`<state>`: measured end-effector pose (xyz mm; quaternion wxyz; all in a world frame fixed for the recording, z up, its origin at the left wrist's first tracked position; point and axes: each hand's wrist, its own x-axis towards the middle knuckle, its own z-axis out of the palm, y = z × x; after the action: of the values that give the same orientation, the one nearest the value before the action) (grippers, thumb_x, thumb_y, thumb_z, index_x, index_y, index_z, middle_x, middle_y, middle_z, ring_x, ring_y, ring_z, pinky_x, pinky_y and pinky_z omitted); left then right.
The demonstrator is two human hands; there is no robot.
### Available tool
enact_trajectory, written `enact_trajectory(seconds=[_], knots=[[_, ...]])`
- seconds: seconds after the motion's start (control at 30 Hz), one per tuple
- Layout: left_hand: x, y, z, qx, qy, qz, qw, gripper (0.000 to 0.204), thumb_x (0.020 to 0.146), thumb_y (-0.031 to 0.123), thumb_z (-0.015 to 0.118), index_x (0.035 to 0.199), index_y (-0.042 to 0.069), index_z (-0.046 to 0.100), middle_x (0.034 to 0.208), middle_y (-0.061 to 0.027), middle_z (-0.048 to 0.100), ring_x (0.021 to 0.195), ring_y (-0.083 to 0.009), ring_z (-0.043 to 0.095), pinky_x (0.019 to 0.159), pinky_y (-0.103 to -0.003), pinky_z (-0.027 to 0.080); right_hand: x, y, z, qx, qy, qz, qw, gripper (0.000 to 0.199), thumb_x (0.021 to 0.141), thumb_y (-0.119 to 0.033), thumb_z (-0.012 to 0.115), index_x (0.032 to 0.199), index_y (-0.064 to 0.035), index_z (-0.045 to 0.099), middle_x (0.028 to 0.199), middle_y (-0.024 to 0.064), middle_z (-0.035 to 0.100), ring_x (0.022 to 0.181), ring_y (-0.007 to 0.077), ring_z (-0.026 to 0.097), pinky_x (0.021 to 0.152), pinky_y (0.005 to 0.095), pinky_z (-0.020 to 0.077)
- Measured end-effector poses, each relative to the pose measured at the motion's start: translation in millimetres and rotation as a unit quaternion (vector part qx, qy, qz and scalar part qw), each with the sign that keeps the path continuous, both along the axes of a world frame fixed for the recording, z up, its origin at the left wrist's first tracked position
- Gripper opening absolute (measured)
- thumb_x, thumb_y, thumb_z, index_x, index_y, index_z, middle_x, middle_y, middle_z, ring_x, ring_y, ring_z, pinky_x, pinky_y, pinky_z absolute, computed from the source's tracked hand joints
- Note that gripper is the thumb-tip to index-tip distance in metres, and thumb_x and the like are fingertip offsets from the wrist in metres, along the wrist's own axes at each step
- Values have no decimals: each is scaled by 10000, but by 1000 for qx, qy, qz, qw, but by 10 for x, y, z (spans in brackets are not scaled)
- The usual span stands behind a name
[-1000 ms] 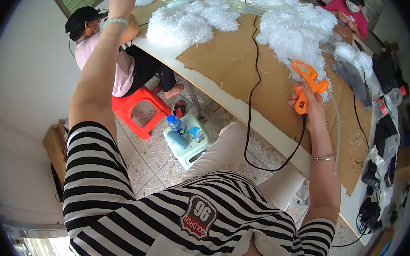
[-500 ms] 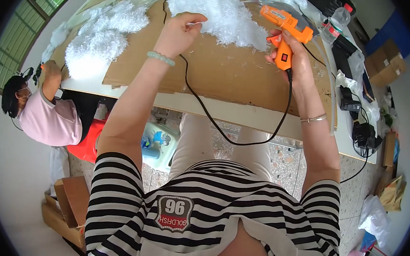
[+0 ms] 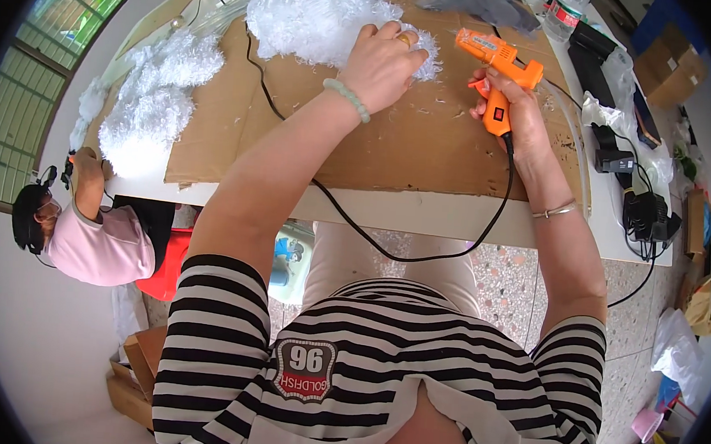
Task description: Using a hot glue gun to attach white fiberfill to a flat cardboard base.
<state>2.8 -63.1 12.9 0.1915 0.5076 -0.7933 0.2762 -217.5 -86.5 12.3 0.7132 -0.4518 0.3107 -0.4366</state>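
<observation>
An orange hot glue gun point(image 3: 500, 55) is gripped by its handle in my right hand point(image 3: 521, 118), its nozzle pointing left above the cardboard. A black cord runs from the handle's base, loops past the table's front edge and goes back up behind my left forearm. My left hand point(image 3: 383, 69) lies over the right end of a heap of white shaggy tinsel-like strands point(image 3: 312, 14). Its fingers are bent and spread apart, touching the strands; the fingertips are partly sunk there, and no separate object shows in them.
Brown cardboard point(image 3: 426, 157) covers much of the white table. Another white shaggy pile point(image 3: 150, 113) lies left, near a seated person in pink point(image 3: 106, 246). At the right are a plastic bottle point(image 3: 564, 14), black adapters point(image 3: 646, 216) and cables. Cardboard boxes point(image 3: 134, 380) stand on the floor.
My left hand has moved right and down onto the white strands, from a pinch held above the heap to spread fingers. The glue gun stays in my right hand. The whole view has shifted slightly.
</observation>
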Motion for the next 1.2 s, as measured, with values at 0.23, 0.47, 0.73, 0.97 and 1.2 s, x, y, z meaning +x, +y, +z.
enact_trajectory(seconds=[0.23,0.47,0.73,0.97,1.2], knots=[[-68,-295,392,152,368,63,915,189,794,90,583,962,87,670,983,-42,630,880,-176,591,721,-318,452,-65,-69,3,-8,-44,-41,998,220,885,-183,528,982,11,562,812,66,584,569,124,531,593,294,498],[-95,-358,632,259,674,-157,674,269,786,62,569,1048,2,569,719,-32,625,597,-96,564,512,-244,422,-149,-202,-96,21,-86,-93,992,221,899,-171,498,1000,18,556,804,54,573,579,133,541,614,301,499],[81,190,-132,197,719,76,662,318,765,30,529,1069,-19,612,867,-98,629,740,-127,576,627,-271,460,-134,-163,-54,0,-82,-63,995,220,892,-176,508,992,10,568,778,39,563,587,128,530,636,299,488],[158,488,-11,269,461,114,838,398,719,-8,519,1085,99,634,779,-79,609,694,-105,563,637,-273,472,1,76,27,-47,-25,14,998,259,893,-228,519,1006,-1,572,789,37,562,591,107,512,609,273,476],[-118,490,37,210,308,52,926,248,697,159,560,897,58,667,839,-179,629,794,-345,594,738,-391,484,-58,94,25,-70,-46,37,996,295,901,-239,507,1044,15,552,876,71,586,595,109,494,582,268,446]])
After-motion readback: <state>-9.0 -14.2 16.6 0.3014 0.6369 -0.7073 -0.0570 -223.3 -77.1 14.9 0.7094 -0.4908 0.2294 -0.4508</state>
